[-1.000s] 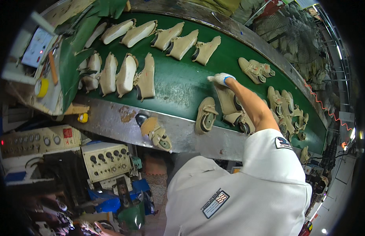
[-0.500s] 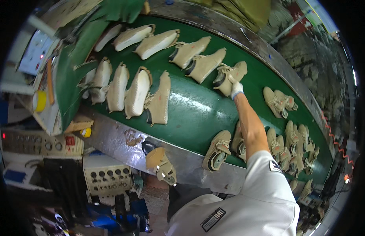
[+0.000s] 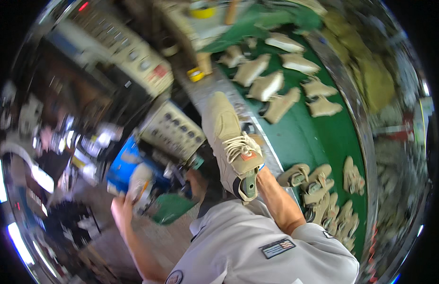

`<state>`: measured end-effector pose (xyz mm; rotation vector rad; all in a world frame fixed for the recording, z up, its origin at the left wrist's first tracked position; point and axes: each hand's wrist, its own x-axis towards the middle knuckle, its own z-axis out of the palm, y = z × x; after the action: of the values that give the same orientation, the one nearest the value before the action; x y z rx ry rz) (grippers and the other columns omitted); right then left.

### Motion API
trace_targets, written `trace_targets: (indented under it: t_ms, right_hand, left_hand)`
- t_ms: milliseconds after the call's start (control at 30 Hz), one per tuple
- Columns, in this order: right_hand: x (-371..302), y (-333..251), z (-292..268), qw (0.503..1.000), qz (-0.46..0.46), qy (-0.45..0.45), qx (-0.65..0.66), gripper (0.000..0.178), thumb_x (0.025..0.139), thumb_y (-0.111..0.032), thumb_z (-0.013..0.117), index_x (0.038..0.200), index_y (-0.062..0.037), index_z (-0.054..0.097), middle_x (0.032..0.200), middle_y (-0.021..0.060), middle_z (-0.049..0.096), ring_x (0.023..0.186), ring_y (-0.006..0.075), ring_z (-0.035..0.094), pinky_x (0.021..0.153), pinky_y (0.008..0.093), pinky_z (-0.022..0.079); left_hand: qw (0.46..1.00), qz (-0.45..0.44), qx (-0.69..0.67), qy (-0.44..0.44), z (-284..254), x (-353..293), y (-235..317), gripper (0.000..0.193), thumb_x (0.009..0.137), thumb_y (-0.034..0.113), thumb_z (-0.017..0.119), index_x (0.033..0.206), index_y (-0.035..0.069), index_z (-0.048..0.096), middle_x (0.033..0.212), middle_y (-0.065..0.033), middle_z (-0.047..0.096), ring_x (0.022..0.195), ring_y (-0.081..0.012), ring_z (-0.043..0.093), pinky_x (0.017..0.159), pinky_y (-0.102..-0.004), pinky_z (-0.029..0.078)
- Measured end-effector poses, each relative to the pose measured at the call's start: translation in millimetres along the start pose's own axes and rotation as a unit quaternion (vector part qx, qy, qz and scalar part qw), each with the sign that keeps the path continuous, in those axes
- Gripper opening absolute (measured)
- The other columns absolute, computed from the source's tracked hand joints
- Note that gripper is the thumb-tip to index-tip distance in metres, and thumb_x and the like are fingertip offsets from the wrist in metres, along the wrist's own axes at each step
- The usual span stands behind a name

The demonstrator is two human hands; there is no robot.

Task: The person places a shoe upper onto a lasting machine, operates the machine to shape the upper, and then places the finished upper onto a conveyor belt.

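Observation:
A beige lace-up sneaker (image 3: 231, 146) is held up close in front of me, toe pointing up and away, with pale laces and an orange-red mark on its tongue. Most of my right hand (image 3: 262, 171) is hidden behind its heel end, closed on the shoe, with a blue cuff edge at the wrist. At the left my left hand (image 3: 123, 206), somewhat blurred, is closed against a pale rounded thing (image 3: 142, 181) with an orange line, beside a blue machine (image 3: 126, 163). What that pale thing is I cannot make out.
On the green belt (image 3: 299, 137) several beige boots lie on their sides (image 3: 282, 105) at the far end, and several sneakers (image 3: 329, 208) stand nearer on the right. Control panels with knobs (image 3: 172, 128) are left of the metal edge; a yellow tape roll (image 3: 195, 74) lies beyond.
My view has swung left toward the machines. My right hand has come off the belt and now holds the sneaker up before me. My left hand has come into view.

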<state>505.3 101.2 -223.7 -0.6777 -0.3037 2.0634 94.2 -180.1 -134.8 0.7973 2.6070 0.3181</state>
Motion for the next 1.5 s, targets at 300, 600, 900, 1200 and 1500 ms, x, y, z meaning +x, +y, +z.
trace_targets:
  t_ms: [300, 600, 900, 1200, 1500]
  right_hand:
    - [32, 160, 186, 0.943, 0.221, -0.160, -0.192, 0.041, 0.097, -0.022, 0.067, 0.129, 0.0036, 0.061, 0.113, 0.0101, 0.069, 0.099, 0.0181, 0.067, 0.087, 0.0334, 0.055]
    - [80, 259, 240, 0.933, 0.163, -0.181, -0.267, 0.041, 0.095, -0.017, 0.069, 0.129, 0.0040, 0.064, 0.117, 0.0080, 0.069, 0.102, 0.0137, 0.064, 0.090, 0.0281, 0.051]
    - [108, 324, 267, 0.962, 0.165, -0.166, -0.144, 0.039, 0.092, -0.015, 0.073, 0.124, 0.0062, 0.065, 0.112, 0.0111, 0.070, 0.098, 0.0169, 0.065, 0.087, 0.0300, 0.053]
    - [114, 336, 255, 0.959, 0.170, -0.098, -0.202, 0.034, 0.093, -0.014, 0.074, 0.116, 0.0092, 0.068, 0.108, 0.0140, 0.072, 0.093, 0.0192, 0.069, 0.084, 0.0319, 0.056]
    - [120, 336, 247, 0.959, 0.147, -0.093, -0.223, 0.033, 0.094, -0.016, 0.073, 0.119, 0.0060, 0.069, 0.111, 0.0118, 0.072, 0.099, 0.0183, 0.067, 0.085, 0.0313, 0.056]
  left_hand:
    - [0.751, 0.029, -0.639, -0.164, 10, 77, 57, 0.027, 0.096, 0.014, 0.067, 0.118, -0.003, 0.069, 0.097, -0.0093, 0.073, 0.085, -0.0149, 0.070, 0.081, -0.0312, 0.058]
    - [0.749, -0.017, -0.649, 0.130, -18, 116, 6, 0.030, 0.084, 0.000, 0.075, 0.113, -0.007, 0.070, 0.099, -0.0141, 0.074, 0.079, -0.0197, 0.073, 0.075, -0.0318, 0.062]
    - [0.660, 0.004, -0.727, 0.190, -21, 141, -9, 0.043, 0.088, -0.004, 0.069, 0.129, -0.012, 0.059, 0.110, -0.0184, 0.072, 0.095, -0.0191, 0.071, 0.083, -0.0254, 0.057]
    - [0.583, 0.019, -0.812, -0.017, 44, 125, -11, 0.035, 0.104, 0.020, 0.054, 0.131, -0.003, 0.057, 0.117, -0.0116, 0.068, 0.099, -0.0179, 0.069, 0.088, -0.0306, 0.058]
    - [0.596, 0.034, -0.801, 0.040, 68, 140, -8, 0.037, 0.106, 0.027, 0.050, 0.122, -0.004, 0.064, 0.112, -0.0134, 0.070, 0.095, -0.0161, 0.070, 0.083, -0.0295, 0.058]
